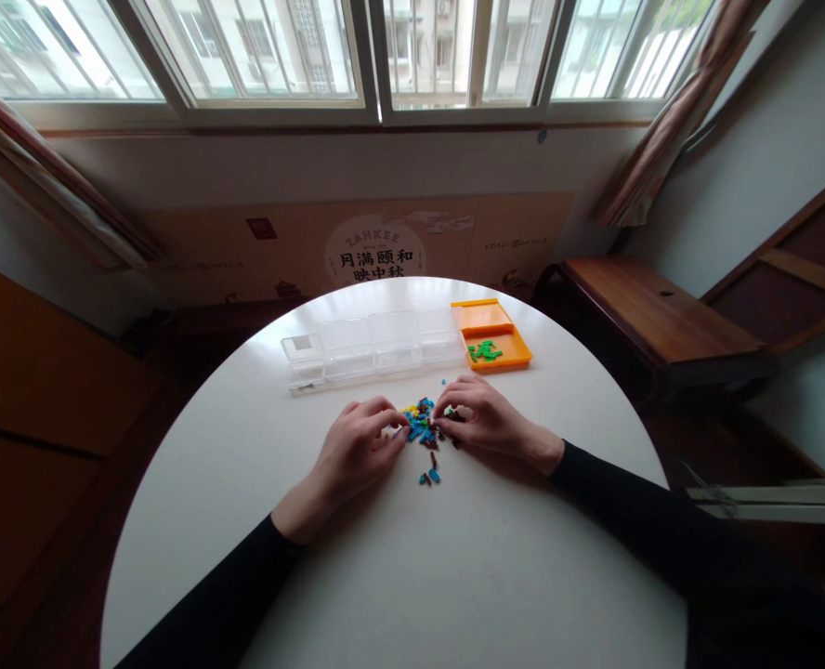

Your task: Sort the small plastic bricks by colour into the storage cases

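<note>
Left hand: the left hand rests palm-down on the round white table, fingers curled, tips touching the pile's 9 o'clock edge; whether it pinches a piece I cannot tell.
Right hand: the right hand lies at the pile's 3 o'clock edge, fingertips bent into the pieces; its grasp is unclear.
Pile: small mixed blue, yellow and brown plastic beads lie between both hands.
Clear box: a transparent plastic compartment organiser sits at 12 o'clock.
Orange tray: an orange plastic tray holding green pieces touches the organiser's 3 o'clock end.
</note>
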Tool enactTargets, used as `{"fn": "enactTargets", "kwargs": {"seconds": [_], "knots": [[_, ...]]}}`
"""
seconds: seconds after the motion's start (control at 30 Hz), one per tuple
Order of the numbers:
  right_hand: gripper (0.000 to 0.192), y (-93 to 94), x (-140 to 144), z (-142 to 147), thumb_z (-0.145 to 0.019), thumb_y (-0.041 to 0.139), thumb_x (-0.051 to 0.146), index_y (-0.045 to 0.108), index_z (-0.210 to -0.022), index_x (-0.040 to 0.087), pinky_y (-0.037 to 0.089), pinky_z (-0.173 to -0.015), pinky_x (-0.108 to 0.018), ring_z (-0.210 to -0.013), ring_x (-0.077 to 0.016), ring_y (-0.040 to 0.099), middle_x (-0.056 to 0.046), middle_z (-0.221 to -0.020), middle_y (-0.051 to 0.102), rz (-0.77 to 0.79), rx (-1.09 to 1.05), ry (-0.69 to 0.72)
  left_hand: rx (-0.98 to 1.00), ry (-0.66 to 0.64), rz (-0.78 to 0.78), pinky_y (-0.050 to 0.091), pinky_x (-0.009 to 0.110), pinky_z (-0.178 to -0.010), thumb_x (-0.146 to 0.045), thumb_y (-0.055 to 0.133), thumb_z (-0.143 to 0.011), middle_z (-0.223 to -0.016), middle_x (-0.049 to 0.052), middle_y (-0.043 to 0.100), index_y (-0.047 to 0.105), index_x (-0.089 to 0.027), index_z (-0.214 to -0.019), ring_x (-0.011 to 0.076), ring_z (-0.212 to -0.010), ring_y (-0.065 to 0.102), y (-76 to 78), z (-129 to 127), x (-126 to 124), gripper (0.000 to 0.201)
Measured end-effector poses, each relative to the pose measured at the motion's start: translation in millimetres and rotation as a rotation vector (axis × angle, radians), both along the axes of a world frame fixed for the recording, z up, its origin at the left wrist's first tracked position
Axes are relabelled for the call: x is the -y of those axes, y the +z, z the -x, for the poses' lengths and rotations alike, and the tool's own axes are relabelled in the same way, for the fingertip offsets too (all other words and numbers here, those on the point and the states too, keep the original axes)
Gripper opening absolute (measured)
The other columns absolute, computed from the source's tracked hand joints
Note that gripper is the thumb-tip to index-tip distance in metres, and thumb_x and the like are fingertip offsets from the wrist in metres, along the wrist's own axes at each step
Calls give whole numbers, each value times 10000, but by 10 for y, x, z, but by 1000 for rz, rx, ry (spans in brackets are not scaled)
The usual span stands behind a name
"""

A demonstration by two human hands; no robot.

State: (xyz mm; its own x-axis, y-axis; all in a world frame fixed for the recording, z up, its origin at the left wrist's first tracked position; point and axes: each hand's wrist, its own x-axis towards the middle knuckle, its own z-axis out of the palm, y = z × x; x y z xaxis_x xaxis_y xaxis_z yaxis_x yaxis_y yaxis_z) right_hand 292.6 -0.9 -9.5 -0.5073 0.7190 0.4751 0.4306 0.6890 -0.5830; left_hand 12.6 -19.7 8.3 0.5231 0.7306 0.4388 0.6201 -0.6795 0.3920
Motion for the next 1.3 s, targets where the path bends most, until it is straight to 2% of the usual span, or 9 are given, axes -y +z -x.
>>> {"fn": "enactTargets", "kwargs": {"seconds": [0.17,0.33,0.47,0.77,0.93,1.3], "knots": [[23,22,37,13,-1017,805,271,800,-1010,250,544,-812,-332,-877,-204,660,-30,-909,761,99,-141,26,9,0,-40,472,347,-862,-260,738,-1023,-974,6,768,794,-254,-976,161,-837,723,-2,-9,4,74],[73,32,89,67,-1023,803,309,817,-1053,245,585,-790,-301,-893,-189,705,-45,-978,768,230,-309,97,60,-13,-102,484,352,-842,-329,793,-1014,-970,1,777,800,-260,-1029,139,-731,692,4,-44,22,71],[107,17,98,96,-1011,819,330,839,-1068,242,590,-766,-287,-855,-176,702,-46,-967,754,265,-337,114,131,-41,-151,506,346,-821,-314,811,-1010,-961,-3,783,806,-267,-1087,124,-684,670,6,-87,33,91],[137,50,116,131,-1001,829,352,845,-1069,235,583,-709,-280,-786,-160,693,-44,-951,740,256,-307,105,176,-68,-216,509,332,-788,-246,796,-1019,-919,-13,781,793,-255,-1029,109,-652,653,13,-107,29,14],[128,100,127,155,-1001,832,349,833,-1040,228,578,-745,-301,-775,-164,679,-35,-898,748,181,-268,92,188,-70,-204,505,327,-781,-245,784,-1026,-908,-16,770,790,-252,-1030,103,-631,629,26,-102,26,10],[126,97,110,143,-1015,813,371,829,-1023,246,571,-774,-340,-796,-192,683,-42,-891,785,130,-218,79,182,-45,-156,512,348,-800,-297,748,-1058,-902,-6,772,796,-254,-1004,112,-656,642,43,-109,45,84]]}}
